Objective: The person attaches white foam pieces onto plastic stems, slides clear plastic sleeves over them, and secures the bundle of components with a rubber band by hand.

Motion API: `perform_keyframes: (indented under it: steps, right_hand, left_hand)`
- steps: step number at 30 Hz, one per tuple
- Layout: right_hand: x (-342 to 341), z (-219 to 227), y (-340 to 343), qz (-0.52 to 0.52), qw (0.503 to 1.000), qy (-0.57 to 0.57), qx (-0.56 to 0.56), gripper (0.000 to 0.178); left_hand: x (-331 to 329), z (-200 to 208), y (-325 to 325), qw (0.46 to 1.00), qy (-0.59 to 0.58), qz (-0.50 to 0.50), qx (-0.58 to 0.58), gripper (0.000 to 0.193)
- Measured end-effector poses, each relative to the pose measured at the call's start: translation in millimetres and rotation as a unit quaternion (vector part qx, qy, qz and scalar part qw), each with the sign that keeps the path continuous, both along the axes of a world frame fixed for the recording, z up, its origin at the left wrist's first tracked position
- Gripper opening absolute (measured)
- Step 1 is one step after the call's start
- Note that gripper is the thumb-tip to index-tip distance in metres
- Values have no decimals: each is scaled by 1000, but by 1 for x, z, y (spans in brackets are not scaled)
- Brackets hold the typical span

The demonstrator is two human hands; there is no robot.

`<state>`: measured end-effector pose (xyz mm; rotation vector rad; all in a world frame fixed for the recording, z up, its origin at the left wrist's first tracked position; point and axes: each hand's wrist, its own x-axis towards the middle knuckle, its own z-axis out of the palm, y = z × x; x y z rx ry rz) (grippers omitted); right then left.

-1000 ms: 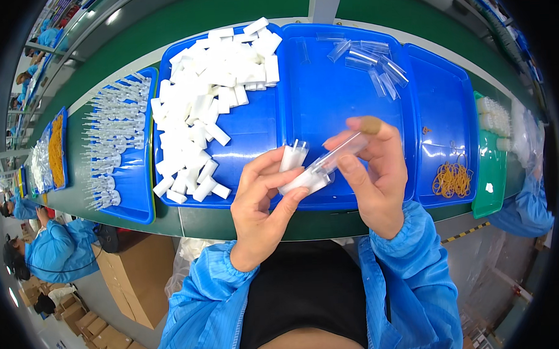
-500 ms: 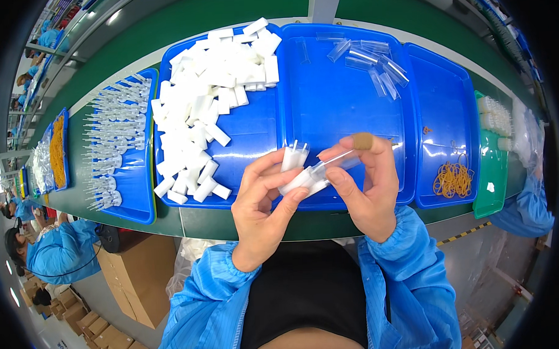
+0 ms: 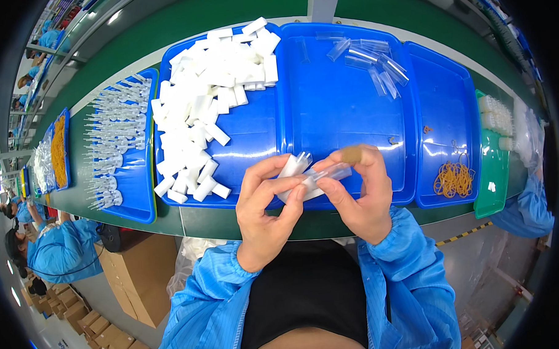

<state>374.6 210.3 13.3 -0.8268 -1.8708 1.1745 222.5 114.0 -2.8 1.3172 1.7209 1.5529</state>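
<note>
My left hand is closed around white oblong pieces, at least one of them in a clear sleeve with thin pale tips poking out of its top. My right hand, a brown cover on one fingertip, pinches a clear plastic sleeve between thumb and fingers. The sleeve's near end meets the white piece at my left fingertips; how far it goes over it is hidden. Both hands are above the front edge of the middle blue tray. More clear sleeves lie at that tray's far end.
Left of the middle tray, another blue tray holds a heap of white blocks. Farther left are clear, thin-stemmed plastic parts in rows. On the right, yellow rubber bands lie in a blue tray beside a green tray.
My right hand has moved slightly left and down, bringing the clear sleeve closer to the white piece and tilting it flatter. My left hand has shifted only a little.
</note>
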Motion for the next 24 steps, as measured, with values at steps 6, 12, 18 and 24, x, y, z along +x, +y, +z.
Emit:
perform_keyframes:
  steps: [6, 12, 18, 24]
  right_hand:
    - [2, 2, 8, 7, 1000, -12, -17, 35]
    - [-1, 1, 16, 35, 999, -7, 14, 33]
    - [-7, 3, 13, 41, 999, -1, -29, 44]
    - [-10, 29, 13, 32, 968, -151, 195, 79]
  left_hand:
    - [0, 2, 2, 1000, 24, -2, 1, 25]
    - [4, 2, 0, 999, -38, 12, 16, 31]
    - [1, -5, 2, 999, -28, 17, 33, 35]
    - [0, 8, 6, 1000, -26, -5, 11, 41]
